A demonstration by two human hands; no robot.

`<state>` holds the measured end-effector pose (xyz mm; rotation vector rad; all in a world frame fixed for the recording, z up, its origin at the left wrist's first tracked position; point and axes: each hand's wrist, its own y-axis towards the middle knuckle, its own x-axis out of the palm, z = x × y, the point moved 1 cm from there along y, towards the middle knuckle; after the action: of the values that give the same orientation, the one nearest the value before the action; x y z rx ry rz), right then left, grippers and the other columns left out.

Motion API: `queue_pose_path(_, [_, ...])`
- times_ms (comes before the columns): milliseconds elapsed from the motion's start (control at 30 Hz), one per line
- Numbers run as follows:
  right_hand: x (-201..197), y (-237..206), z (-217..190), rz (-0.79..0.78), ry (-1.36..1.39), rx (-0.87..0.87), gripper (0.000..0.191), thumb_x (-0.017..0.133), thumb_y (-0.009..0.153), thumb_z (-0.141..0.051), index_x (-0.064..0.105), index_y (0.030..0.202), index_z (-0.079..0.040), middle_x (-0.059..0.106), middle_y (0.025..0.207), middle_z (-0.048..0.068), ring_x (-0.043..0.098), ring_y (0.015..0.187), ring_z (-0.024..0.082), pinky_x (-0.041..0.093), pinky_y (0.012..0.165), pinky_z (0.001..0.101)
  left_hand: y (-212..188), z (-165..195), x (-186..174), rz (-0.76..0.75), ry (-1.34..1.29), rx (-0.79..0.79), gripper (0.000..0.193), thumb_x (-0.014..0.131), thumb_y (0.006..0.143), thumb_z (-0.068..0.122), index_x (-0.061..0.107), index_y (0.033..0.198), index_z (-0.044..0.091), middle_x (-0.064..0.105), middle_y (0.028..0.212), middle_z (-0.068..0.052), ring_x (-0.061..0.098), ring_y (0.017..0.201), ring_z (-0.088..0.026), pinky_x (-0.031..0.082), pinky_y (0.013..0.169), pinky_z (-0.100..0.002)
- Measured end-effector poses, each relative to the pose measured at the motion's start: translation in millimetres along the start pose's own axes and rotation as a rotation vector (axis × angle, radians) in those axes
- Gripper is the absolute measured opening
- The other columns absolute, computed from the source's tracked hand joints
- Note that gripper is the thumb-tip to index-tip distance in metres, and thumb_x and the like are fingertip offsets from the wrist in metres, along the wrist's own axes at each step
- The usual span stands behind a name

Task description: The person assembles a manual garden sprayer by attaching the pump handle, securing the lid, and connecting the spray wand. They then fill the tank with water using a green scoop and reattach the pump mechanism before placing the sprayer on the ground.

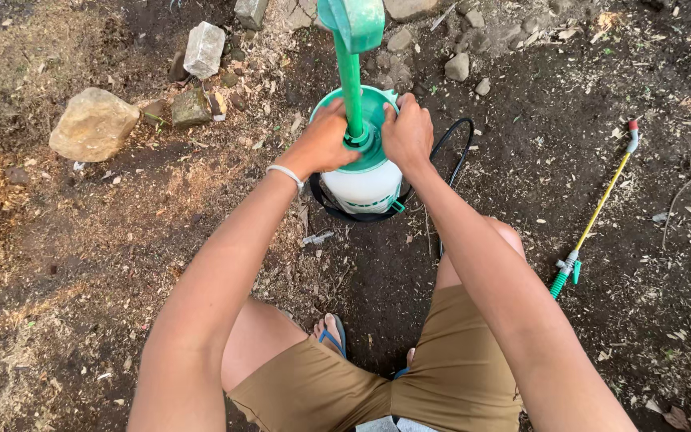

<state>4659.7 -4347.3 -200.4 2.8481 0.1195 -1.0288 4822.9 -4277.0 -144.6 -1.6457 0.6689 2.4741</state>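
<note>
Centrally, both hands (365, 140) on sprayer tank (369, 184), open soil (521, 176) around

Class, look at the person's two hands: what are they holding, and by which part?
Both the left hand and right hand grip the pump sprayer by its green cap, either side of the pump rod.

Pump handle (351, 22) was cut off by top edge. Left hand (323, 144) and right hand (406, 134) covered much of the green tank cap (375, 108), fingertips hidden. Black hose (456, 152) vanished behind right forearm. One foot (330, 331) partly hidden under shorts (449, 368).
</note>
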Motion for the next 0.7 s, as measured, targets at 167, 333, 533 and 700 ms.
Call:
queue_pose_path(167, [-3,0,-2,-0.002,-0.007,0.001,0.029,0.063,0.099,-0.031,0.063,0.108,-0.003,0.068,0.096,0.027,0.064,0.096,0.046,0.049,0.082,0.0569,2,-26,4,-0.438,0.021,-0.307,0.041,0.078,0.073,0.017,0.070,0.108,-0.002,0.069,0.114,-0.028,0.064,0.109,-0.041,0.050,0.100,-0.044])
queue_pose_path(333, [-2,2,-5,-0.023,-0.022,0.011,0.030,0.062,0.099,-0.032,0.062,0.106,-0.003,0.069,0.096,0.026,0.065,0.095,0.047,0.050,0.082,0.0567,8,-31,1,-0.097,0.115,-0.103,0.038,0.070,0.070,0.003,0.068,0.108,-0.002,0.072,0.107,-0.030,0.067,0.107,-0.046,0.054,0.094,-0.046])
queue_pose_path(533, [-2,3,-9,-0.036,-0.042,0.033,0.030,0.062,0.100,-0.032,0.062,0.105,-0.003,0.070,0.097,0.027,0.066,0.096,0.047,0.050,0.082,0.0564,6,-27,0,-0.381,-0.226,-0.597,0.057,0.062,0.080,0.001,0.047,0.135,-0.007,0.072,0.104,-0.031,0.074,0.102,-0.040,0.057,0.087,-0.046])
queue_pose_path(700, [-2,5,-13,-0.033,-0.071,0.016,0.030,0.062,0.099,-0.032,0.061,0.107,-0.003,0.070,0.096,0.027,0.066,0.095,0.048,0.050,0.082,0.0571,9,-28,1,-0.154,-0.031,-0.252,0.050,0.071,0.069,0.001,0.056,0.115,-0.013,0.067,0.112,-0.036,0.066,0.107,-0.047,0.054,0.090,-0.047])
